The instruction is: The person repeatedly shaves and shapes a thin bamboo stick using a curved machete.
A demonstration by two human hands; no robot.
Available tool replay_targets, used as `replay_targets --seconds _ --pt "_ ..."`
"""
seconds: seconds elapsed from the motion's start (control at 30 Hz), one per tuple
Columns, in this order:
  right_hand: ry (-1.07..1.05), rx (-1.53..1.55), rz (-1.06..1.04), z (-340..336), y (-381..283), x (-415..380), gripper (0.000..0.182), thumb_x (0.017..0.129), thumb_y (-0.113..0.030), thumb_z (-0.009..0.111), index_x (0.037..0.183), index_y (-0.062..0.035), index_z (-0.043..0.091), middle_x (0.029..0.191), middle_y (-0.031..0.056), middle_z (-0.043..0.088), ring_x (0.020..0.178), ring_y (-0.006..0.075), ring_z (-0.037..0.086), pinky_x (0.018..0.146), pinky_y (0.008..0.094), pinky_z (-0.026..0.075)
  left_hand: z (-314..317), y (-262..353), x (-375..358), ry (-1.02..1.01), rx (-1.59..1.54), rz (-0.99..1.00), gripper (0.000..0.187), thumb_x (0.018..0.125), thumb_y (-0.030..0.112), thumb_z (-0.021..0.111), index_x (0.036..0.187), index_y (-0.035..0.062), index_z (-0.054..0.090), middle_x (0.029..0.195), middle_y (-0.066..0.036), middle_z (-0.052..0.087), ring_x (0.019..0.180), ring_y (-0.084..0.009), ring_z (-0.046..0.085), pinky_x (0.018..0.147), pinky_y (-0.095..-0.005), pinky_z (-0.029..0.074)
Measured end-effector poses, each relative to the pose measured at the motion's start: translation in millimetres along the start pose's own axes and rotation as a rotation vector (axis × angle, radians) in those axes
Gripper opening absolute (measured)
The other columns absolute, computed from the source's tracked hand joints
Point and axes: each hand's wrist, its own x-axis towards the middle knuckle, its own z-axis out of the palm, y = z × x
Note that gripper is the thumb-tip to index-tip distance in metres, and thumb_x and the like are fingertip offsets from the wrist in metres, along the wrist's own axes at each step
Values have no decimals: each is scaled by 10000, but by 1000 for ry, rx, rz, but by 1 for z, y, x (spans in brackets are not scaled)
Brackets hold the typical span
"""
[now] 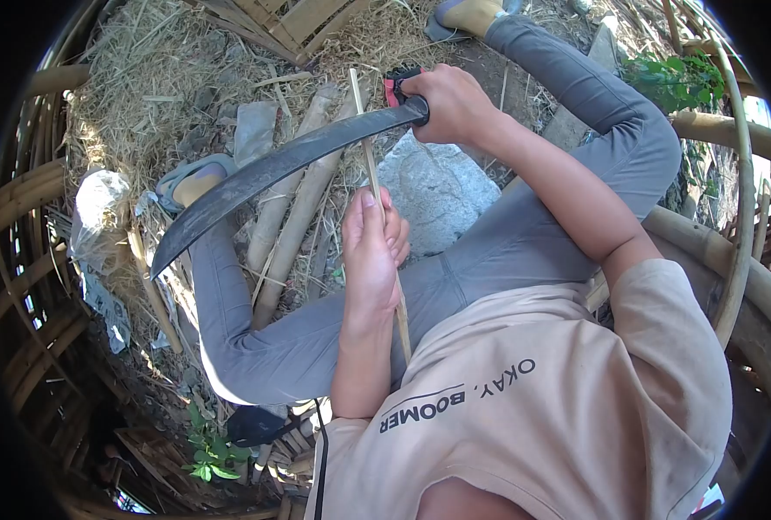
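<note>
My left hand (375, 230) is closed around a thin bamboo strip (371, 165), its thumb lying along the strip. The strip stands nearly lengthwise in view, its lower end running past my wrist to my shirt. In my right hand (455, 104) is the handle of a machete, wrapped by my fingers. Its long, dark, curved blade (273, 168) reaches to the left and crosses the upper part of the strip. Something red and black (396, 85) shows at the knuckles of my right hand. A pale flat-faced stone (442, 195) lies between my legs, beyond my left hand.
Bamboo poles (320, 178) lie on the ground between my legs. Straw and shavings (156, 69) cover the ground ahead. A clear plastic bag (99, 217) sits at the left. Bamboo railing (715, 126) curves around on the right, with green plants (676, 78) beside it.
</note>
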Motion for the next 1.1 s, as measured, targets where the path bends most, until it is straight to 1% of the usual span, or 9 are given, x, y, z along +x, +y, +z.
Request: replay_targets --seconds 0.1,0.13,0.33,0.43,0.67,0.83,0.87,0.97,1.1 --pt "96 10 -31 0 10 3 258 578 -152 730 817 -58 702 713 174 662 757 401 660 714 488 527 -1 -2 -2 -25 -7 -4 273 1131 285 328 984 121 489 618 81 313 498 -6 240 406 -171 216" --pt "50 -3 -15 -3 11 4 262 591 -170 742 825 -58 710 723 173 670 756 398 660 715 488 525 0 -2 -1 -32 -5 -5 272 1131 284 328 985 121 489 619 81 314 498 -6 240 406 -170 218" --pt "92 -1 -34 0 14 8 222 608 -191 751 776 -62 686 707 163 665 747 394 660 707 493 522 -4 -1 1 -93 -121 -39 262 1130 271 335 991 110 487 620 79 319 496 -7 246 401 -164 228" --pt "46 -63 -21 2 16 13 206 630 -233 761 798 -120 727 696 134 682 745 363 693 718 476 556 -9 -3 5 -106 -229 -89 258 1129 268 338 997 103 486 617 77 322 492 -9 251 394 -163 235" --pt "51 -102 12 -4 23 16 256 634 -307 772 804 -120 728 711 141 688 744 368 694 716 478 558 -15 -3 7 -195 -424 -163 254 1129 260 329 1009 90 475 605 70 318 486 -11 261 382 -158 235" --pt "161 -189 17 -13 47 23 278 627 -312 775 816 -114 730 720 143 693 753 366 699 724 475 561 -21 -2 6 -255 -516 -174 260 1130 258 318 1007 85 467 599 66 322 484 -10 269 373 -155 245" --pt "169 -209 22 -15 49 21 309 626 -303 771 874 -118 754 734 144 698 761 362 703 736 466 567 -21 -2 6 -264 -516 -179 258 1130 256 318 1007 84 466 597 66 322 484 -11 270 373 -154 246" --pt "223 -242 16 -15 54 18 349 634 -298 760 939 -128 773 779 159 715 786 352 714 748 462 574 -20 -2 8 -298 -523 -187 251 1129 248 322 1008 79 464 594 66 323 482 -12 273 371 -153 248" --pt "338 -220 196 -27 75 27 328 689 -260 722 985 -129 775 848 182 729 833 346 723 758 458 579 -12 -5 -10 -390 -486 -213 241 1125 241 338 1006 74 464 591 64 325 479 -12 280 370 -153 250"
